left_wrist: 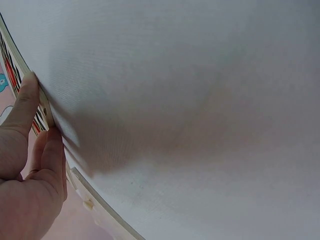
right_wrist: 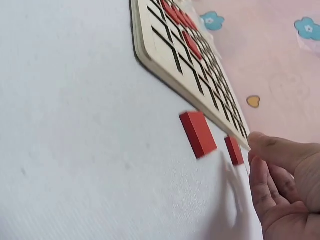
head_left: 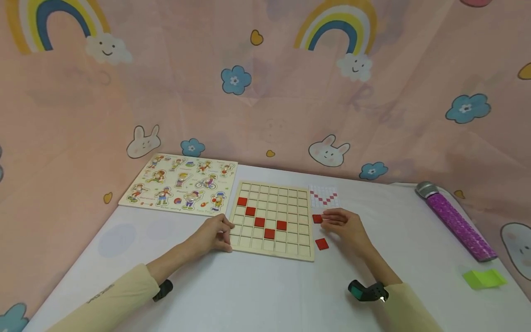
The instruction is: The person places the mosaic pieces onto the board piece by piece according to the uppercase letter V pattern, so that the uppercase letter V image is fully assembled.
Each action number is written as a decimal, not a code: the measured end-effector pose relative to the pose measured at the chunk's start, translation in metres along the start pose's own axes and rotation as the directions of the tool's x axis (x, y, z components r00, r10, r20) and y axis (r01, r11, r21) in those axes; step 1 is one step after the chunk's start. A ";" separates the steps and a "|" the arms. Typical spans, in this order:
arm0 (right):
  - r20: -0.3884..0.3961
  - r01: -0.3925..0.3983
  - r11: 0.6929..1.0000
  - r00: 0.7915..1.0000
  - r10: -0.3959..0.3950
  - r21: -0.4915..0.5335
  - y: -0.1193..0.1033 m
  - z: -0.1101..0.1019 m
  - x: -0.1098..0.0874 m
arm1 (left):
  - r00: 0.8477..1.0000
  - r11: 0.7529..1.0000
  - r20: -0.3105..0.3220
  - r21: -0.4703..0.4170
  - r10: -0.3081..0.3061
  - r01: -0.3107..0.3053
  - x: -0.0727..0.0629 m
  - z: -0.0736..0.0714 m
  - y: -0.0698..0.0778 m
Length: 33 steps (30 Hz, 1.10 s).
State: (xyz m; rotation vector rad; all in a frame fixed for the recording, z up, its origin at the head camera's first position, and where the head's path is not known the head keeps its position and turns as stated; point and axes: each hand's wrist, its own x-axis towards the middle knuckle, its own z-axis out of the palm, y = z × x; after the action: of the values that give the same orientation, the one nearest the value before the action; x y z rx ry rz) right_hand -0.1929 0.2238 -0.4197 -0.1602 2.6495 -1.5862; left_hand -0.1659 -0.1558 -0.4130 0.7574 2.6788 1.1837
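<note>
A wooden grid board [head_left: 290, 237] lies at the middle of the table, several red square tiles [head_left: 259, 222] set in its cells. My left hand [head_left: 211, 235] holds the board at its near left corner, thumb and fingertips against the edge. To the right of the board are two loose red tiles; the nearer one [head_left: 321, 244] lies by itself. By the farther tile [head_left: 317, 219] is my right hand [head_left: 344, 228], its fingertips close to that tile. In the right wrist view, the thumb and fingers [right_wrist: 272, 150] stand just beside this tile, with nothing visible between them.
A pattern card [head_left: 324, 196] with red squares lies behind the loose tiles. A picture puzzle board [head_left: 178, 184] is at the back left. Over on the right are a purple glitter microphone [head_left: 460, 226] and a green sticky note [head_left: 484, 279]. A printed cloth [head_left: 269, 101] hangs behind the table.
</note>
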 end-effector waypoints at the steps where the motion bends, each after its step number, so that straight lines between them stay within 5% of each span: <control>1: 0.000 0.014 1.000 1.000 -0.014 -0.010 0.004 -0.004 0.002 | 1.000 1.000 -0.001 -0.002 -0.001 0.001 0.000 0.000 0.000; 17: 0.185 0.042 0.996 0.982 -0.027 -0.079 0.018 -0.023 0.029 | 1.000 1.000 -0.004 0.001 0.027 -0.027 0.000 0.005 -0.006; 33: 0.180 0.092 0.993 0.981 -0.077 -0.080 0.021 -0.017 0.034 | 1.000 1.000 -0.008 0.003 0.027 -0.027 0.001 0.002 -0.006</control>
State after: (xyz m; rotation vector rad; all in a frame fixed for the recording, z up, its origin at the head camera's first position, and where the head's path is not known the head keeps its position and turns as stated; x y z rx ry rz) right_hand -0.2300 0.2449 -0.4297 -0.4033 2.6068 -1.4047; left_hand -0.1679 -0.1573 -0.4188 0.7938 2.6861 1.1917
